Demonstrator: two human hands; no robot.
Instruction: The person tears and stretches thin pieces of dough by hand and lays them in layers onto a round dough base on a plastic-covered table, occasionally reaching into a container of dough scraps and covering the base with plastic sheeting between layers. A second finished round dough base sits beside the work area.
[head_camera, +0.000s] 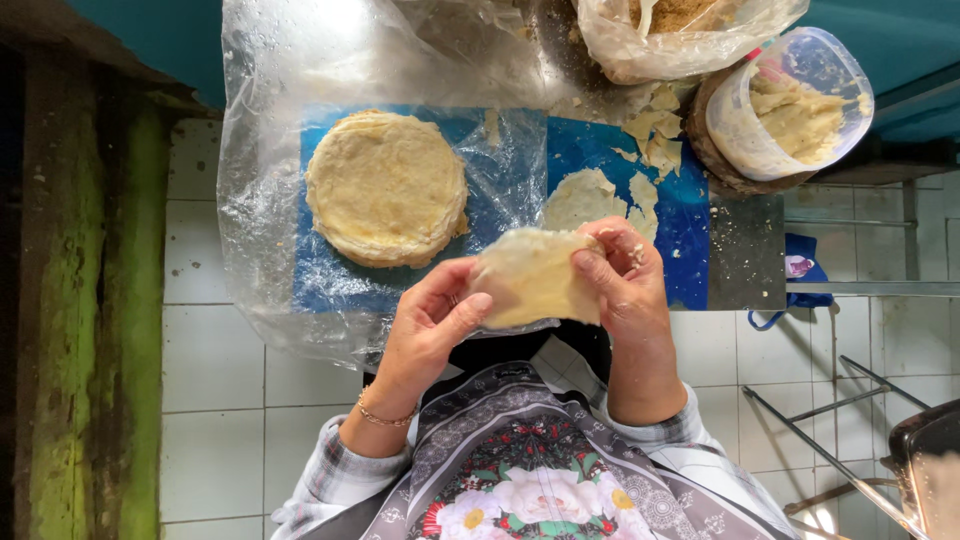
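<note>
Left hand (432, 322) closed on the near-left edge of a thin pale dough disc (532, 277), thumb on top, fingers curled beneath. Right hand (622, 272) clamped on the opposite edge, fingers over the rim, flecks of dough stuck to the knuckles. Disc held between both hands in the air, just above the near edge of the work surface, roughly flat with a slight sag in the middle. Thin bracelet (383, 416) at the left wrist; checked sleeves and a flowered apron (520, 480) below the hands. Beyond the left hand, a stack of finished discs (386, 187) lying on a clear plastic sheet (270, 230) spread over a blue board (690, 240). Directly beyond the right hand, a flattened smear and torn scraps of dough (610, 190) on the same board. Farther out past the right hand, a round plastic tub (790, 100) with dough inside, and a plastic bag (680, 35) of crumbly filling beside it. Judgement for good handling: light, even pinch at both edges, disc kept level, no stretch across the centre, since so thin a sheet probably tears easily; fingertips moved round the rim in small steps for uniform thickness.
</note>
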